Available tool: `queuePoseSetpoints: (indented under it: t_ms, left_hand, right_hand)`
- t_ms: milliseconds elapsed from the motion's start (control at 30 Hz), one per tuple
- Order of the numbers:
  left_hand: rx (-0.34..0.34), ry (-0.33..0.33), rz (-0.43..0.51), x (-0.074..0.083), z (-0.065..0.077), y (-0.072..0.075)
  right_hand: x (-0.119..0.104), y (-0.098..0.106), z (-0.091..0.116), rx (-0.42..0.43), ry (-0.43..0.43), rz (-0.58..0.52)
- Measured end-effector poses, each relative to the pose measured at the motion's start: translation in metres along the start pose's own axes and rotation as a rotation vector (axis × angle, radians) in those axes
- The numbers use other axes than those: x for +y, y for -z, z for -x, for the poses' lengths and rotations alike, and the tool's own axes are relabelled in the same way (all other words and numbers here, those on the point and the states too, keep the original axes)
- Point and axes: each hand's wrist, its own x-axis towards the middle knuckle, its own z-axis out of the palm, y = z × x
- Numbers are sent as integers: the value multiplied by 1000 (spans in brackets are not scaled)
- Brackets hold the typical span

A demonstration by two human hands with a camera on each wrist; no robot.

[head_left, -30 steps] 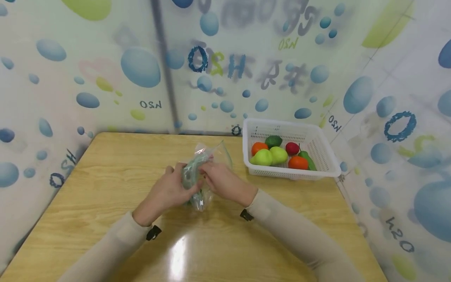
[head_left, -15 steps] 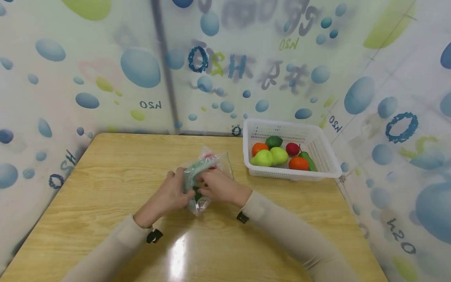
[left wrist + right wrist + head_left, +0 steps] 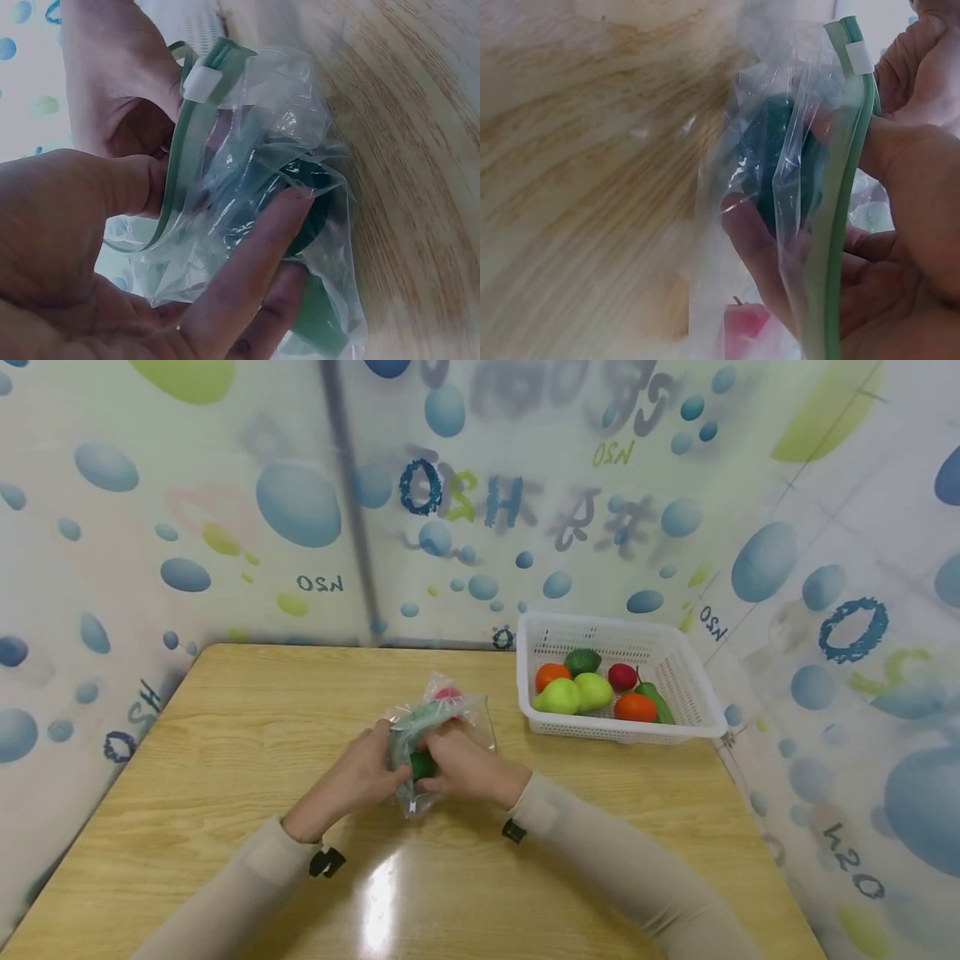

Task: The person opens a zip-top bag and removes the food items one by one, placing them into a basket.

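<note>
A clear zip bag [image 3: 411, 723] with a green zip strip stands over the middle of the table, its mouth towards me. The left hand [image 3: 356, 777] grips the bag's side, thumb at the zip strip and fingers on the outer plastic, near the white slider [image 3: 202, 84]. Reaching into the mouth, the right hand [image 3: 471, 766] holds a dark green rounded fruit or vegetable [image 3: 769, 165], its exact kind blurred by the plastic. A pinkish-red fruit with a short stem [image 3: 742, 321] lies inside the bag, beyond the right hand. Plastic and fingers hide the other contents.
A white perforated basket [image 3: 622, 733] stands at the back right with green pears [image 3: 592, 692], orange-red round produce [image 3: 635, 707], a red fruit [image 3: 622, 677], a green pepper [image 3: 655, 702] and a dark green fruit [image 3: 582, 661]. Patterned walls [image 3: 247, 527] border the wooden table [image 3: 247, 718].
The right hand has shifted left and slightly down, deeper at the bag's mouth. More of the dark green item and the pinkish-red fruit shows. The bag's top has sunk a little.
</note>
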Motion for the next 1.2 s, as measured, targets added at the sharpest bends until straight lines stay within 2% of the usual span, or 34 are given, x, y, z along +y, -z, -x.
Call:
queuePoseSetpoints:
  t_ms: [200,600,933,1067,1200]
  left_hand:
    - [-2,-37,5,1,0,0]
    - [-16,-50,-1,0,-1,2]
    - [-28,-23,22,1,-1,3]
    - [-30,-18,30,0,-1,3]
    - [-25,-22,26,0,-1,3]
  right_hand:
    - [-1,-3,1,6,5,42]
    - [-2,-2,3,6,12,7]
    - [-2,1,3,37,33,107]
    - [0,3,5,46,49,108]
    - [1,8,9,42,28,82]
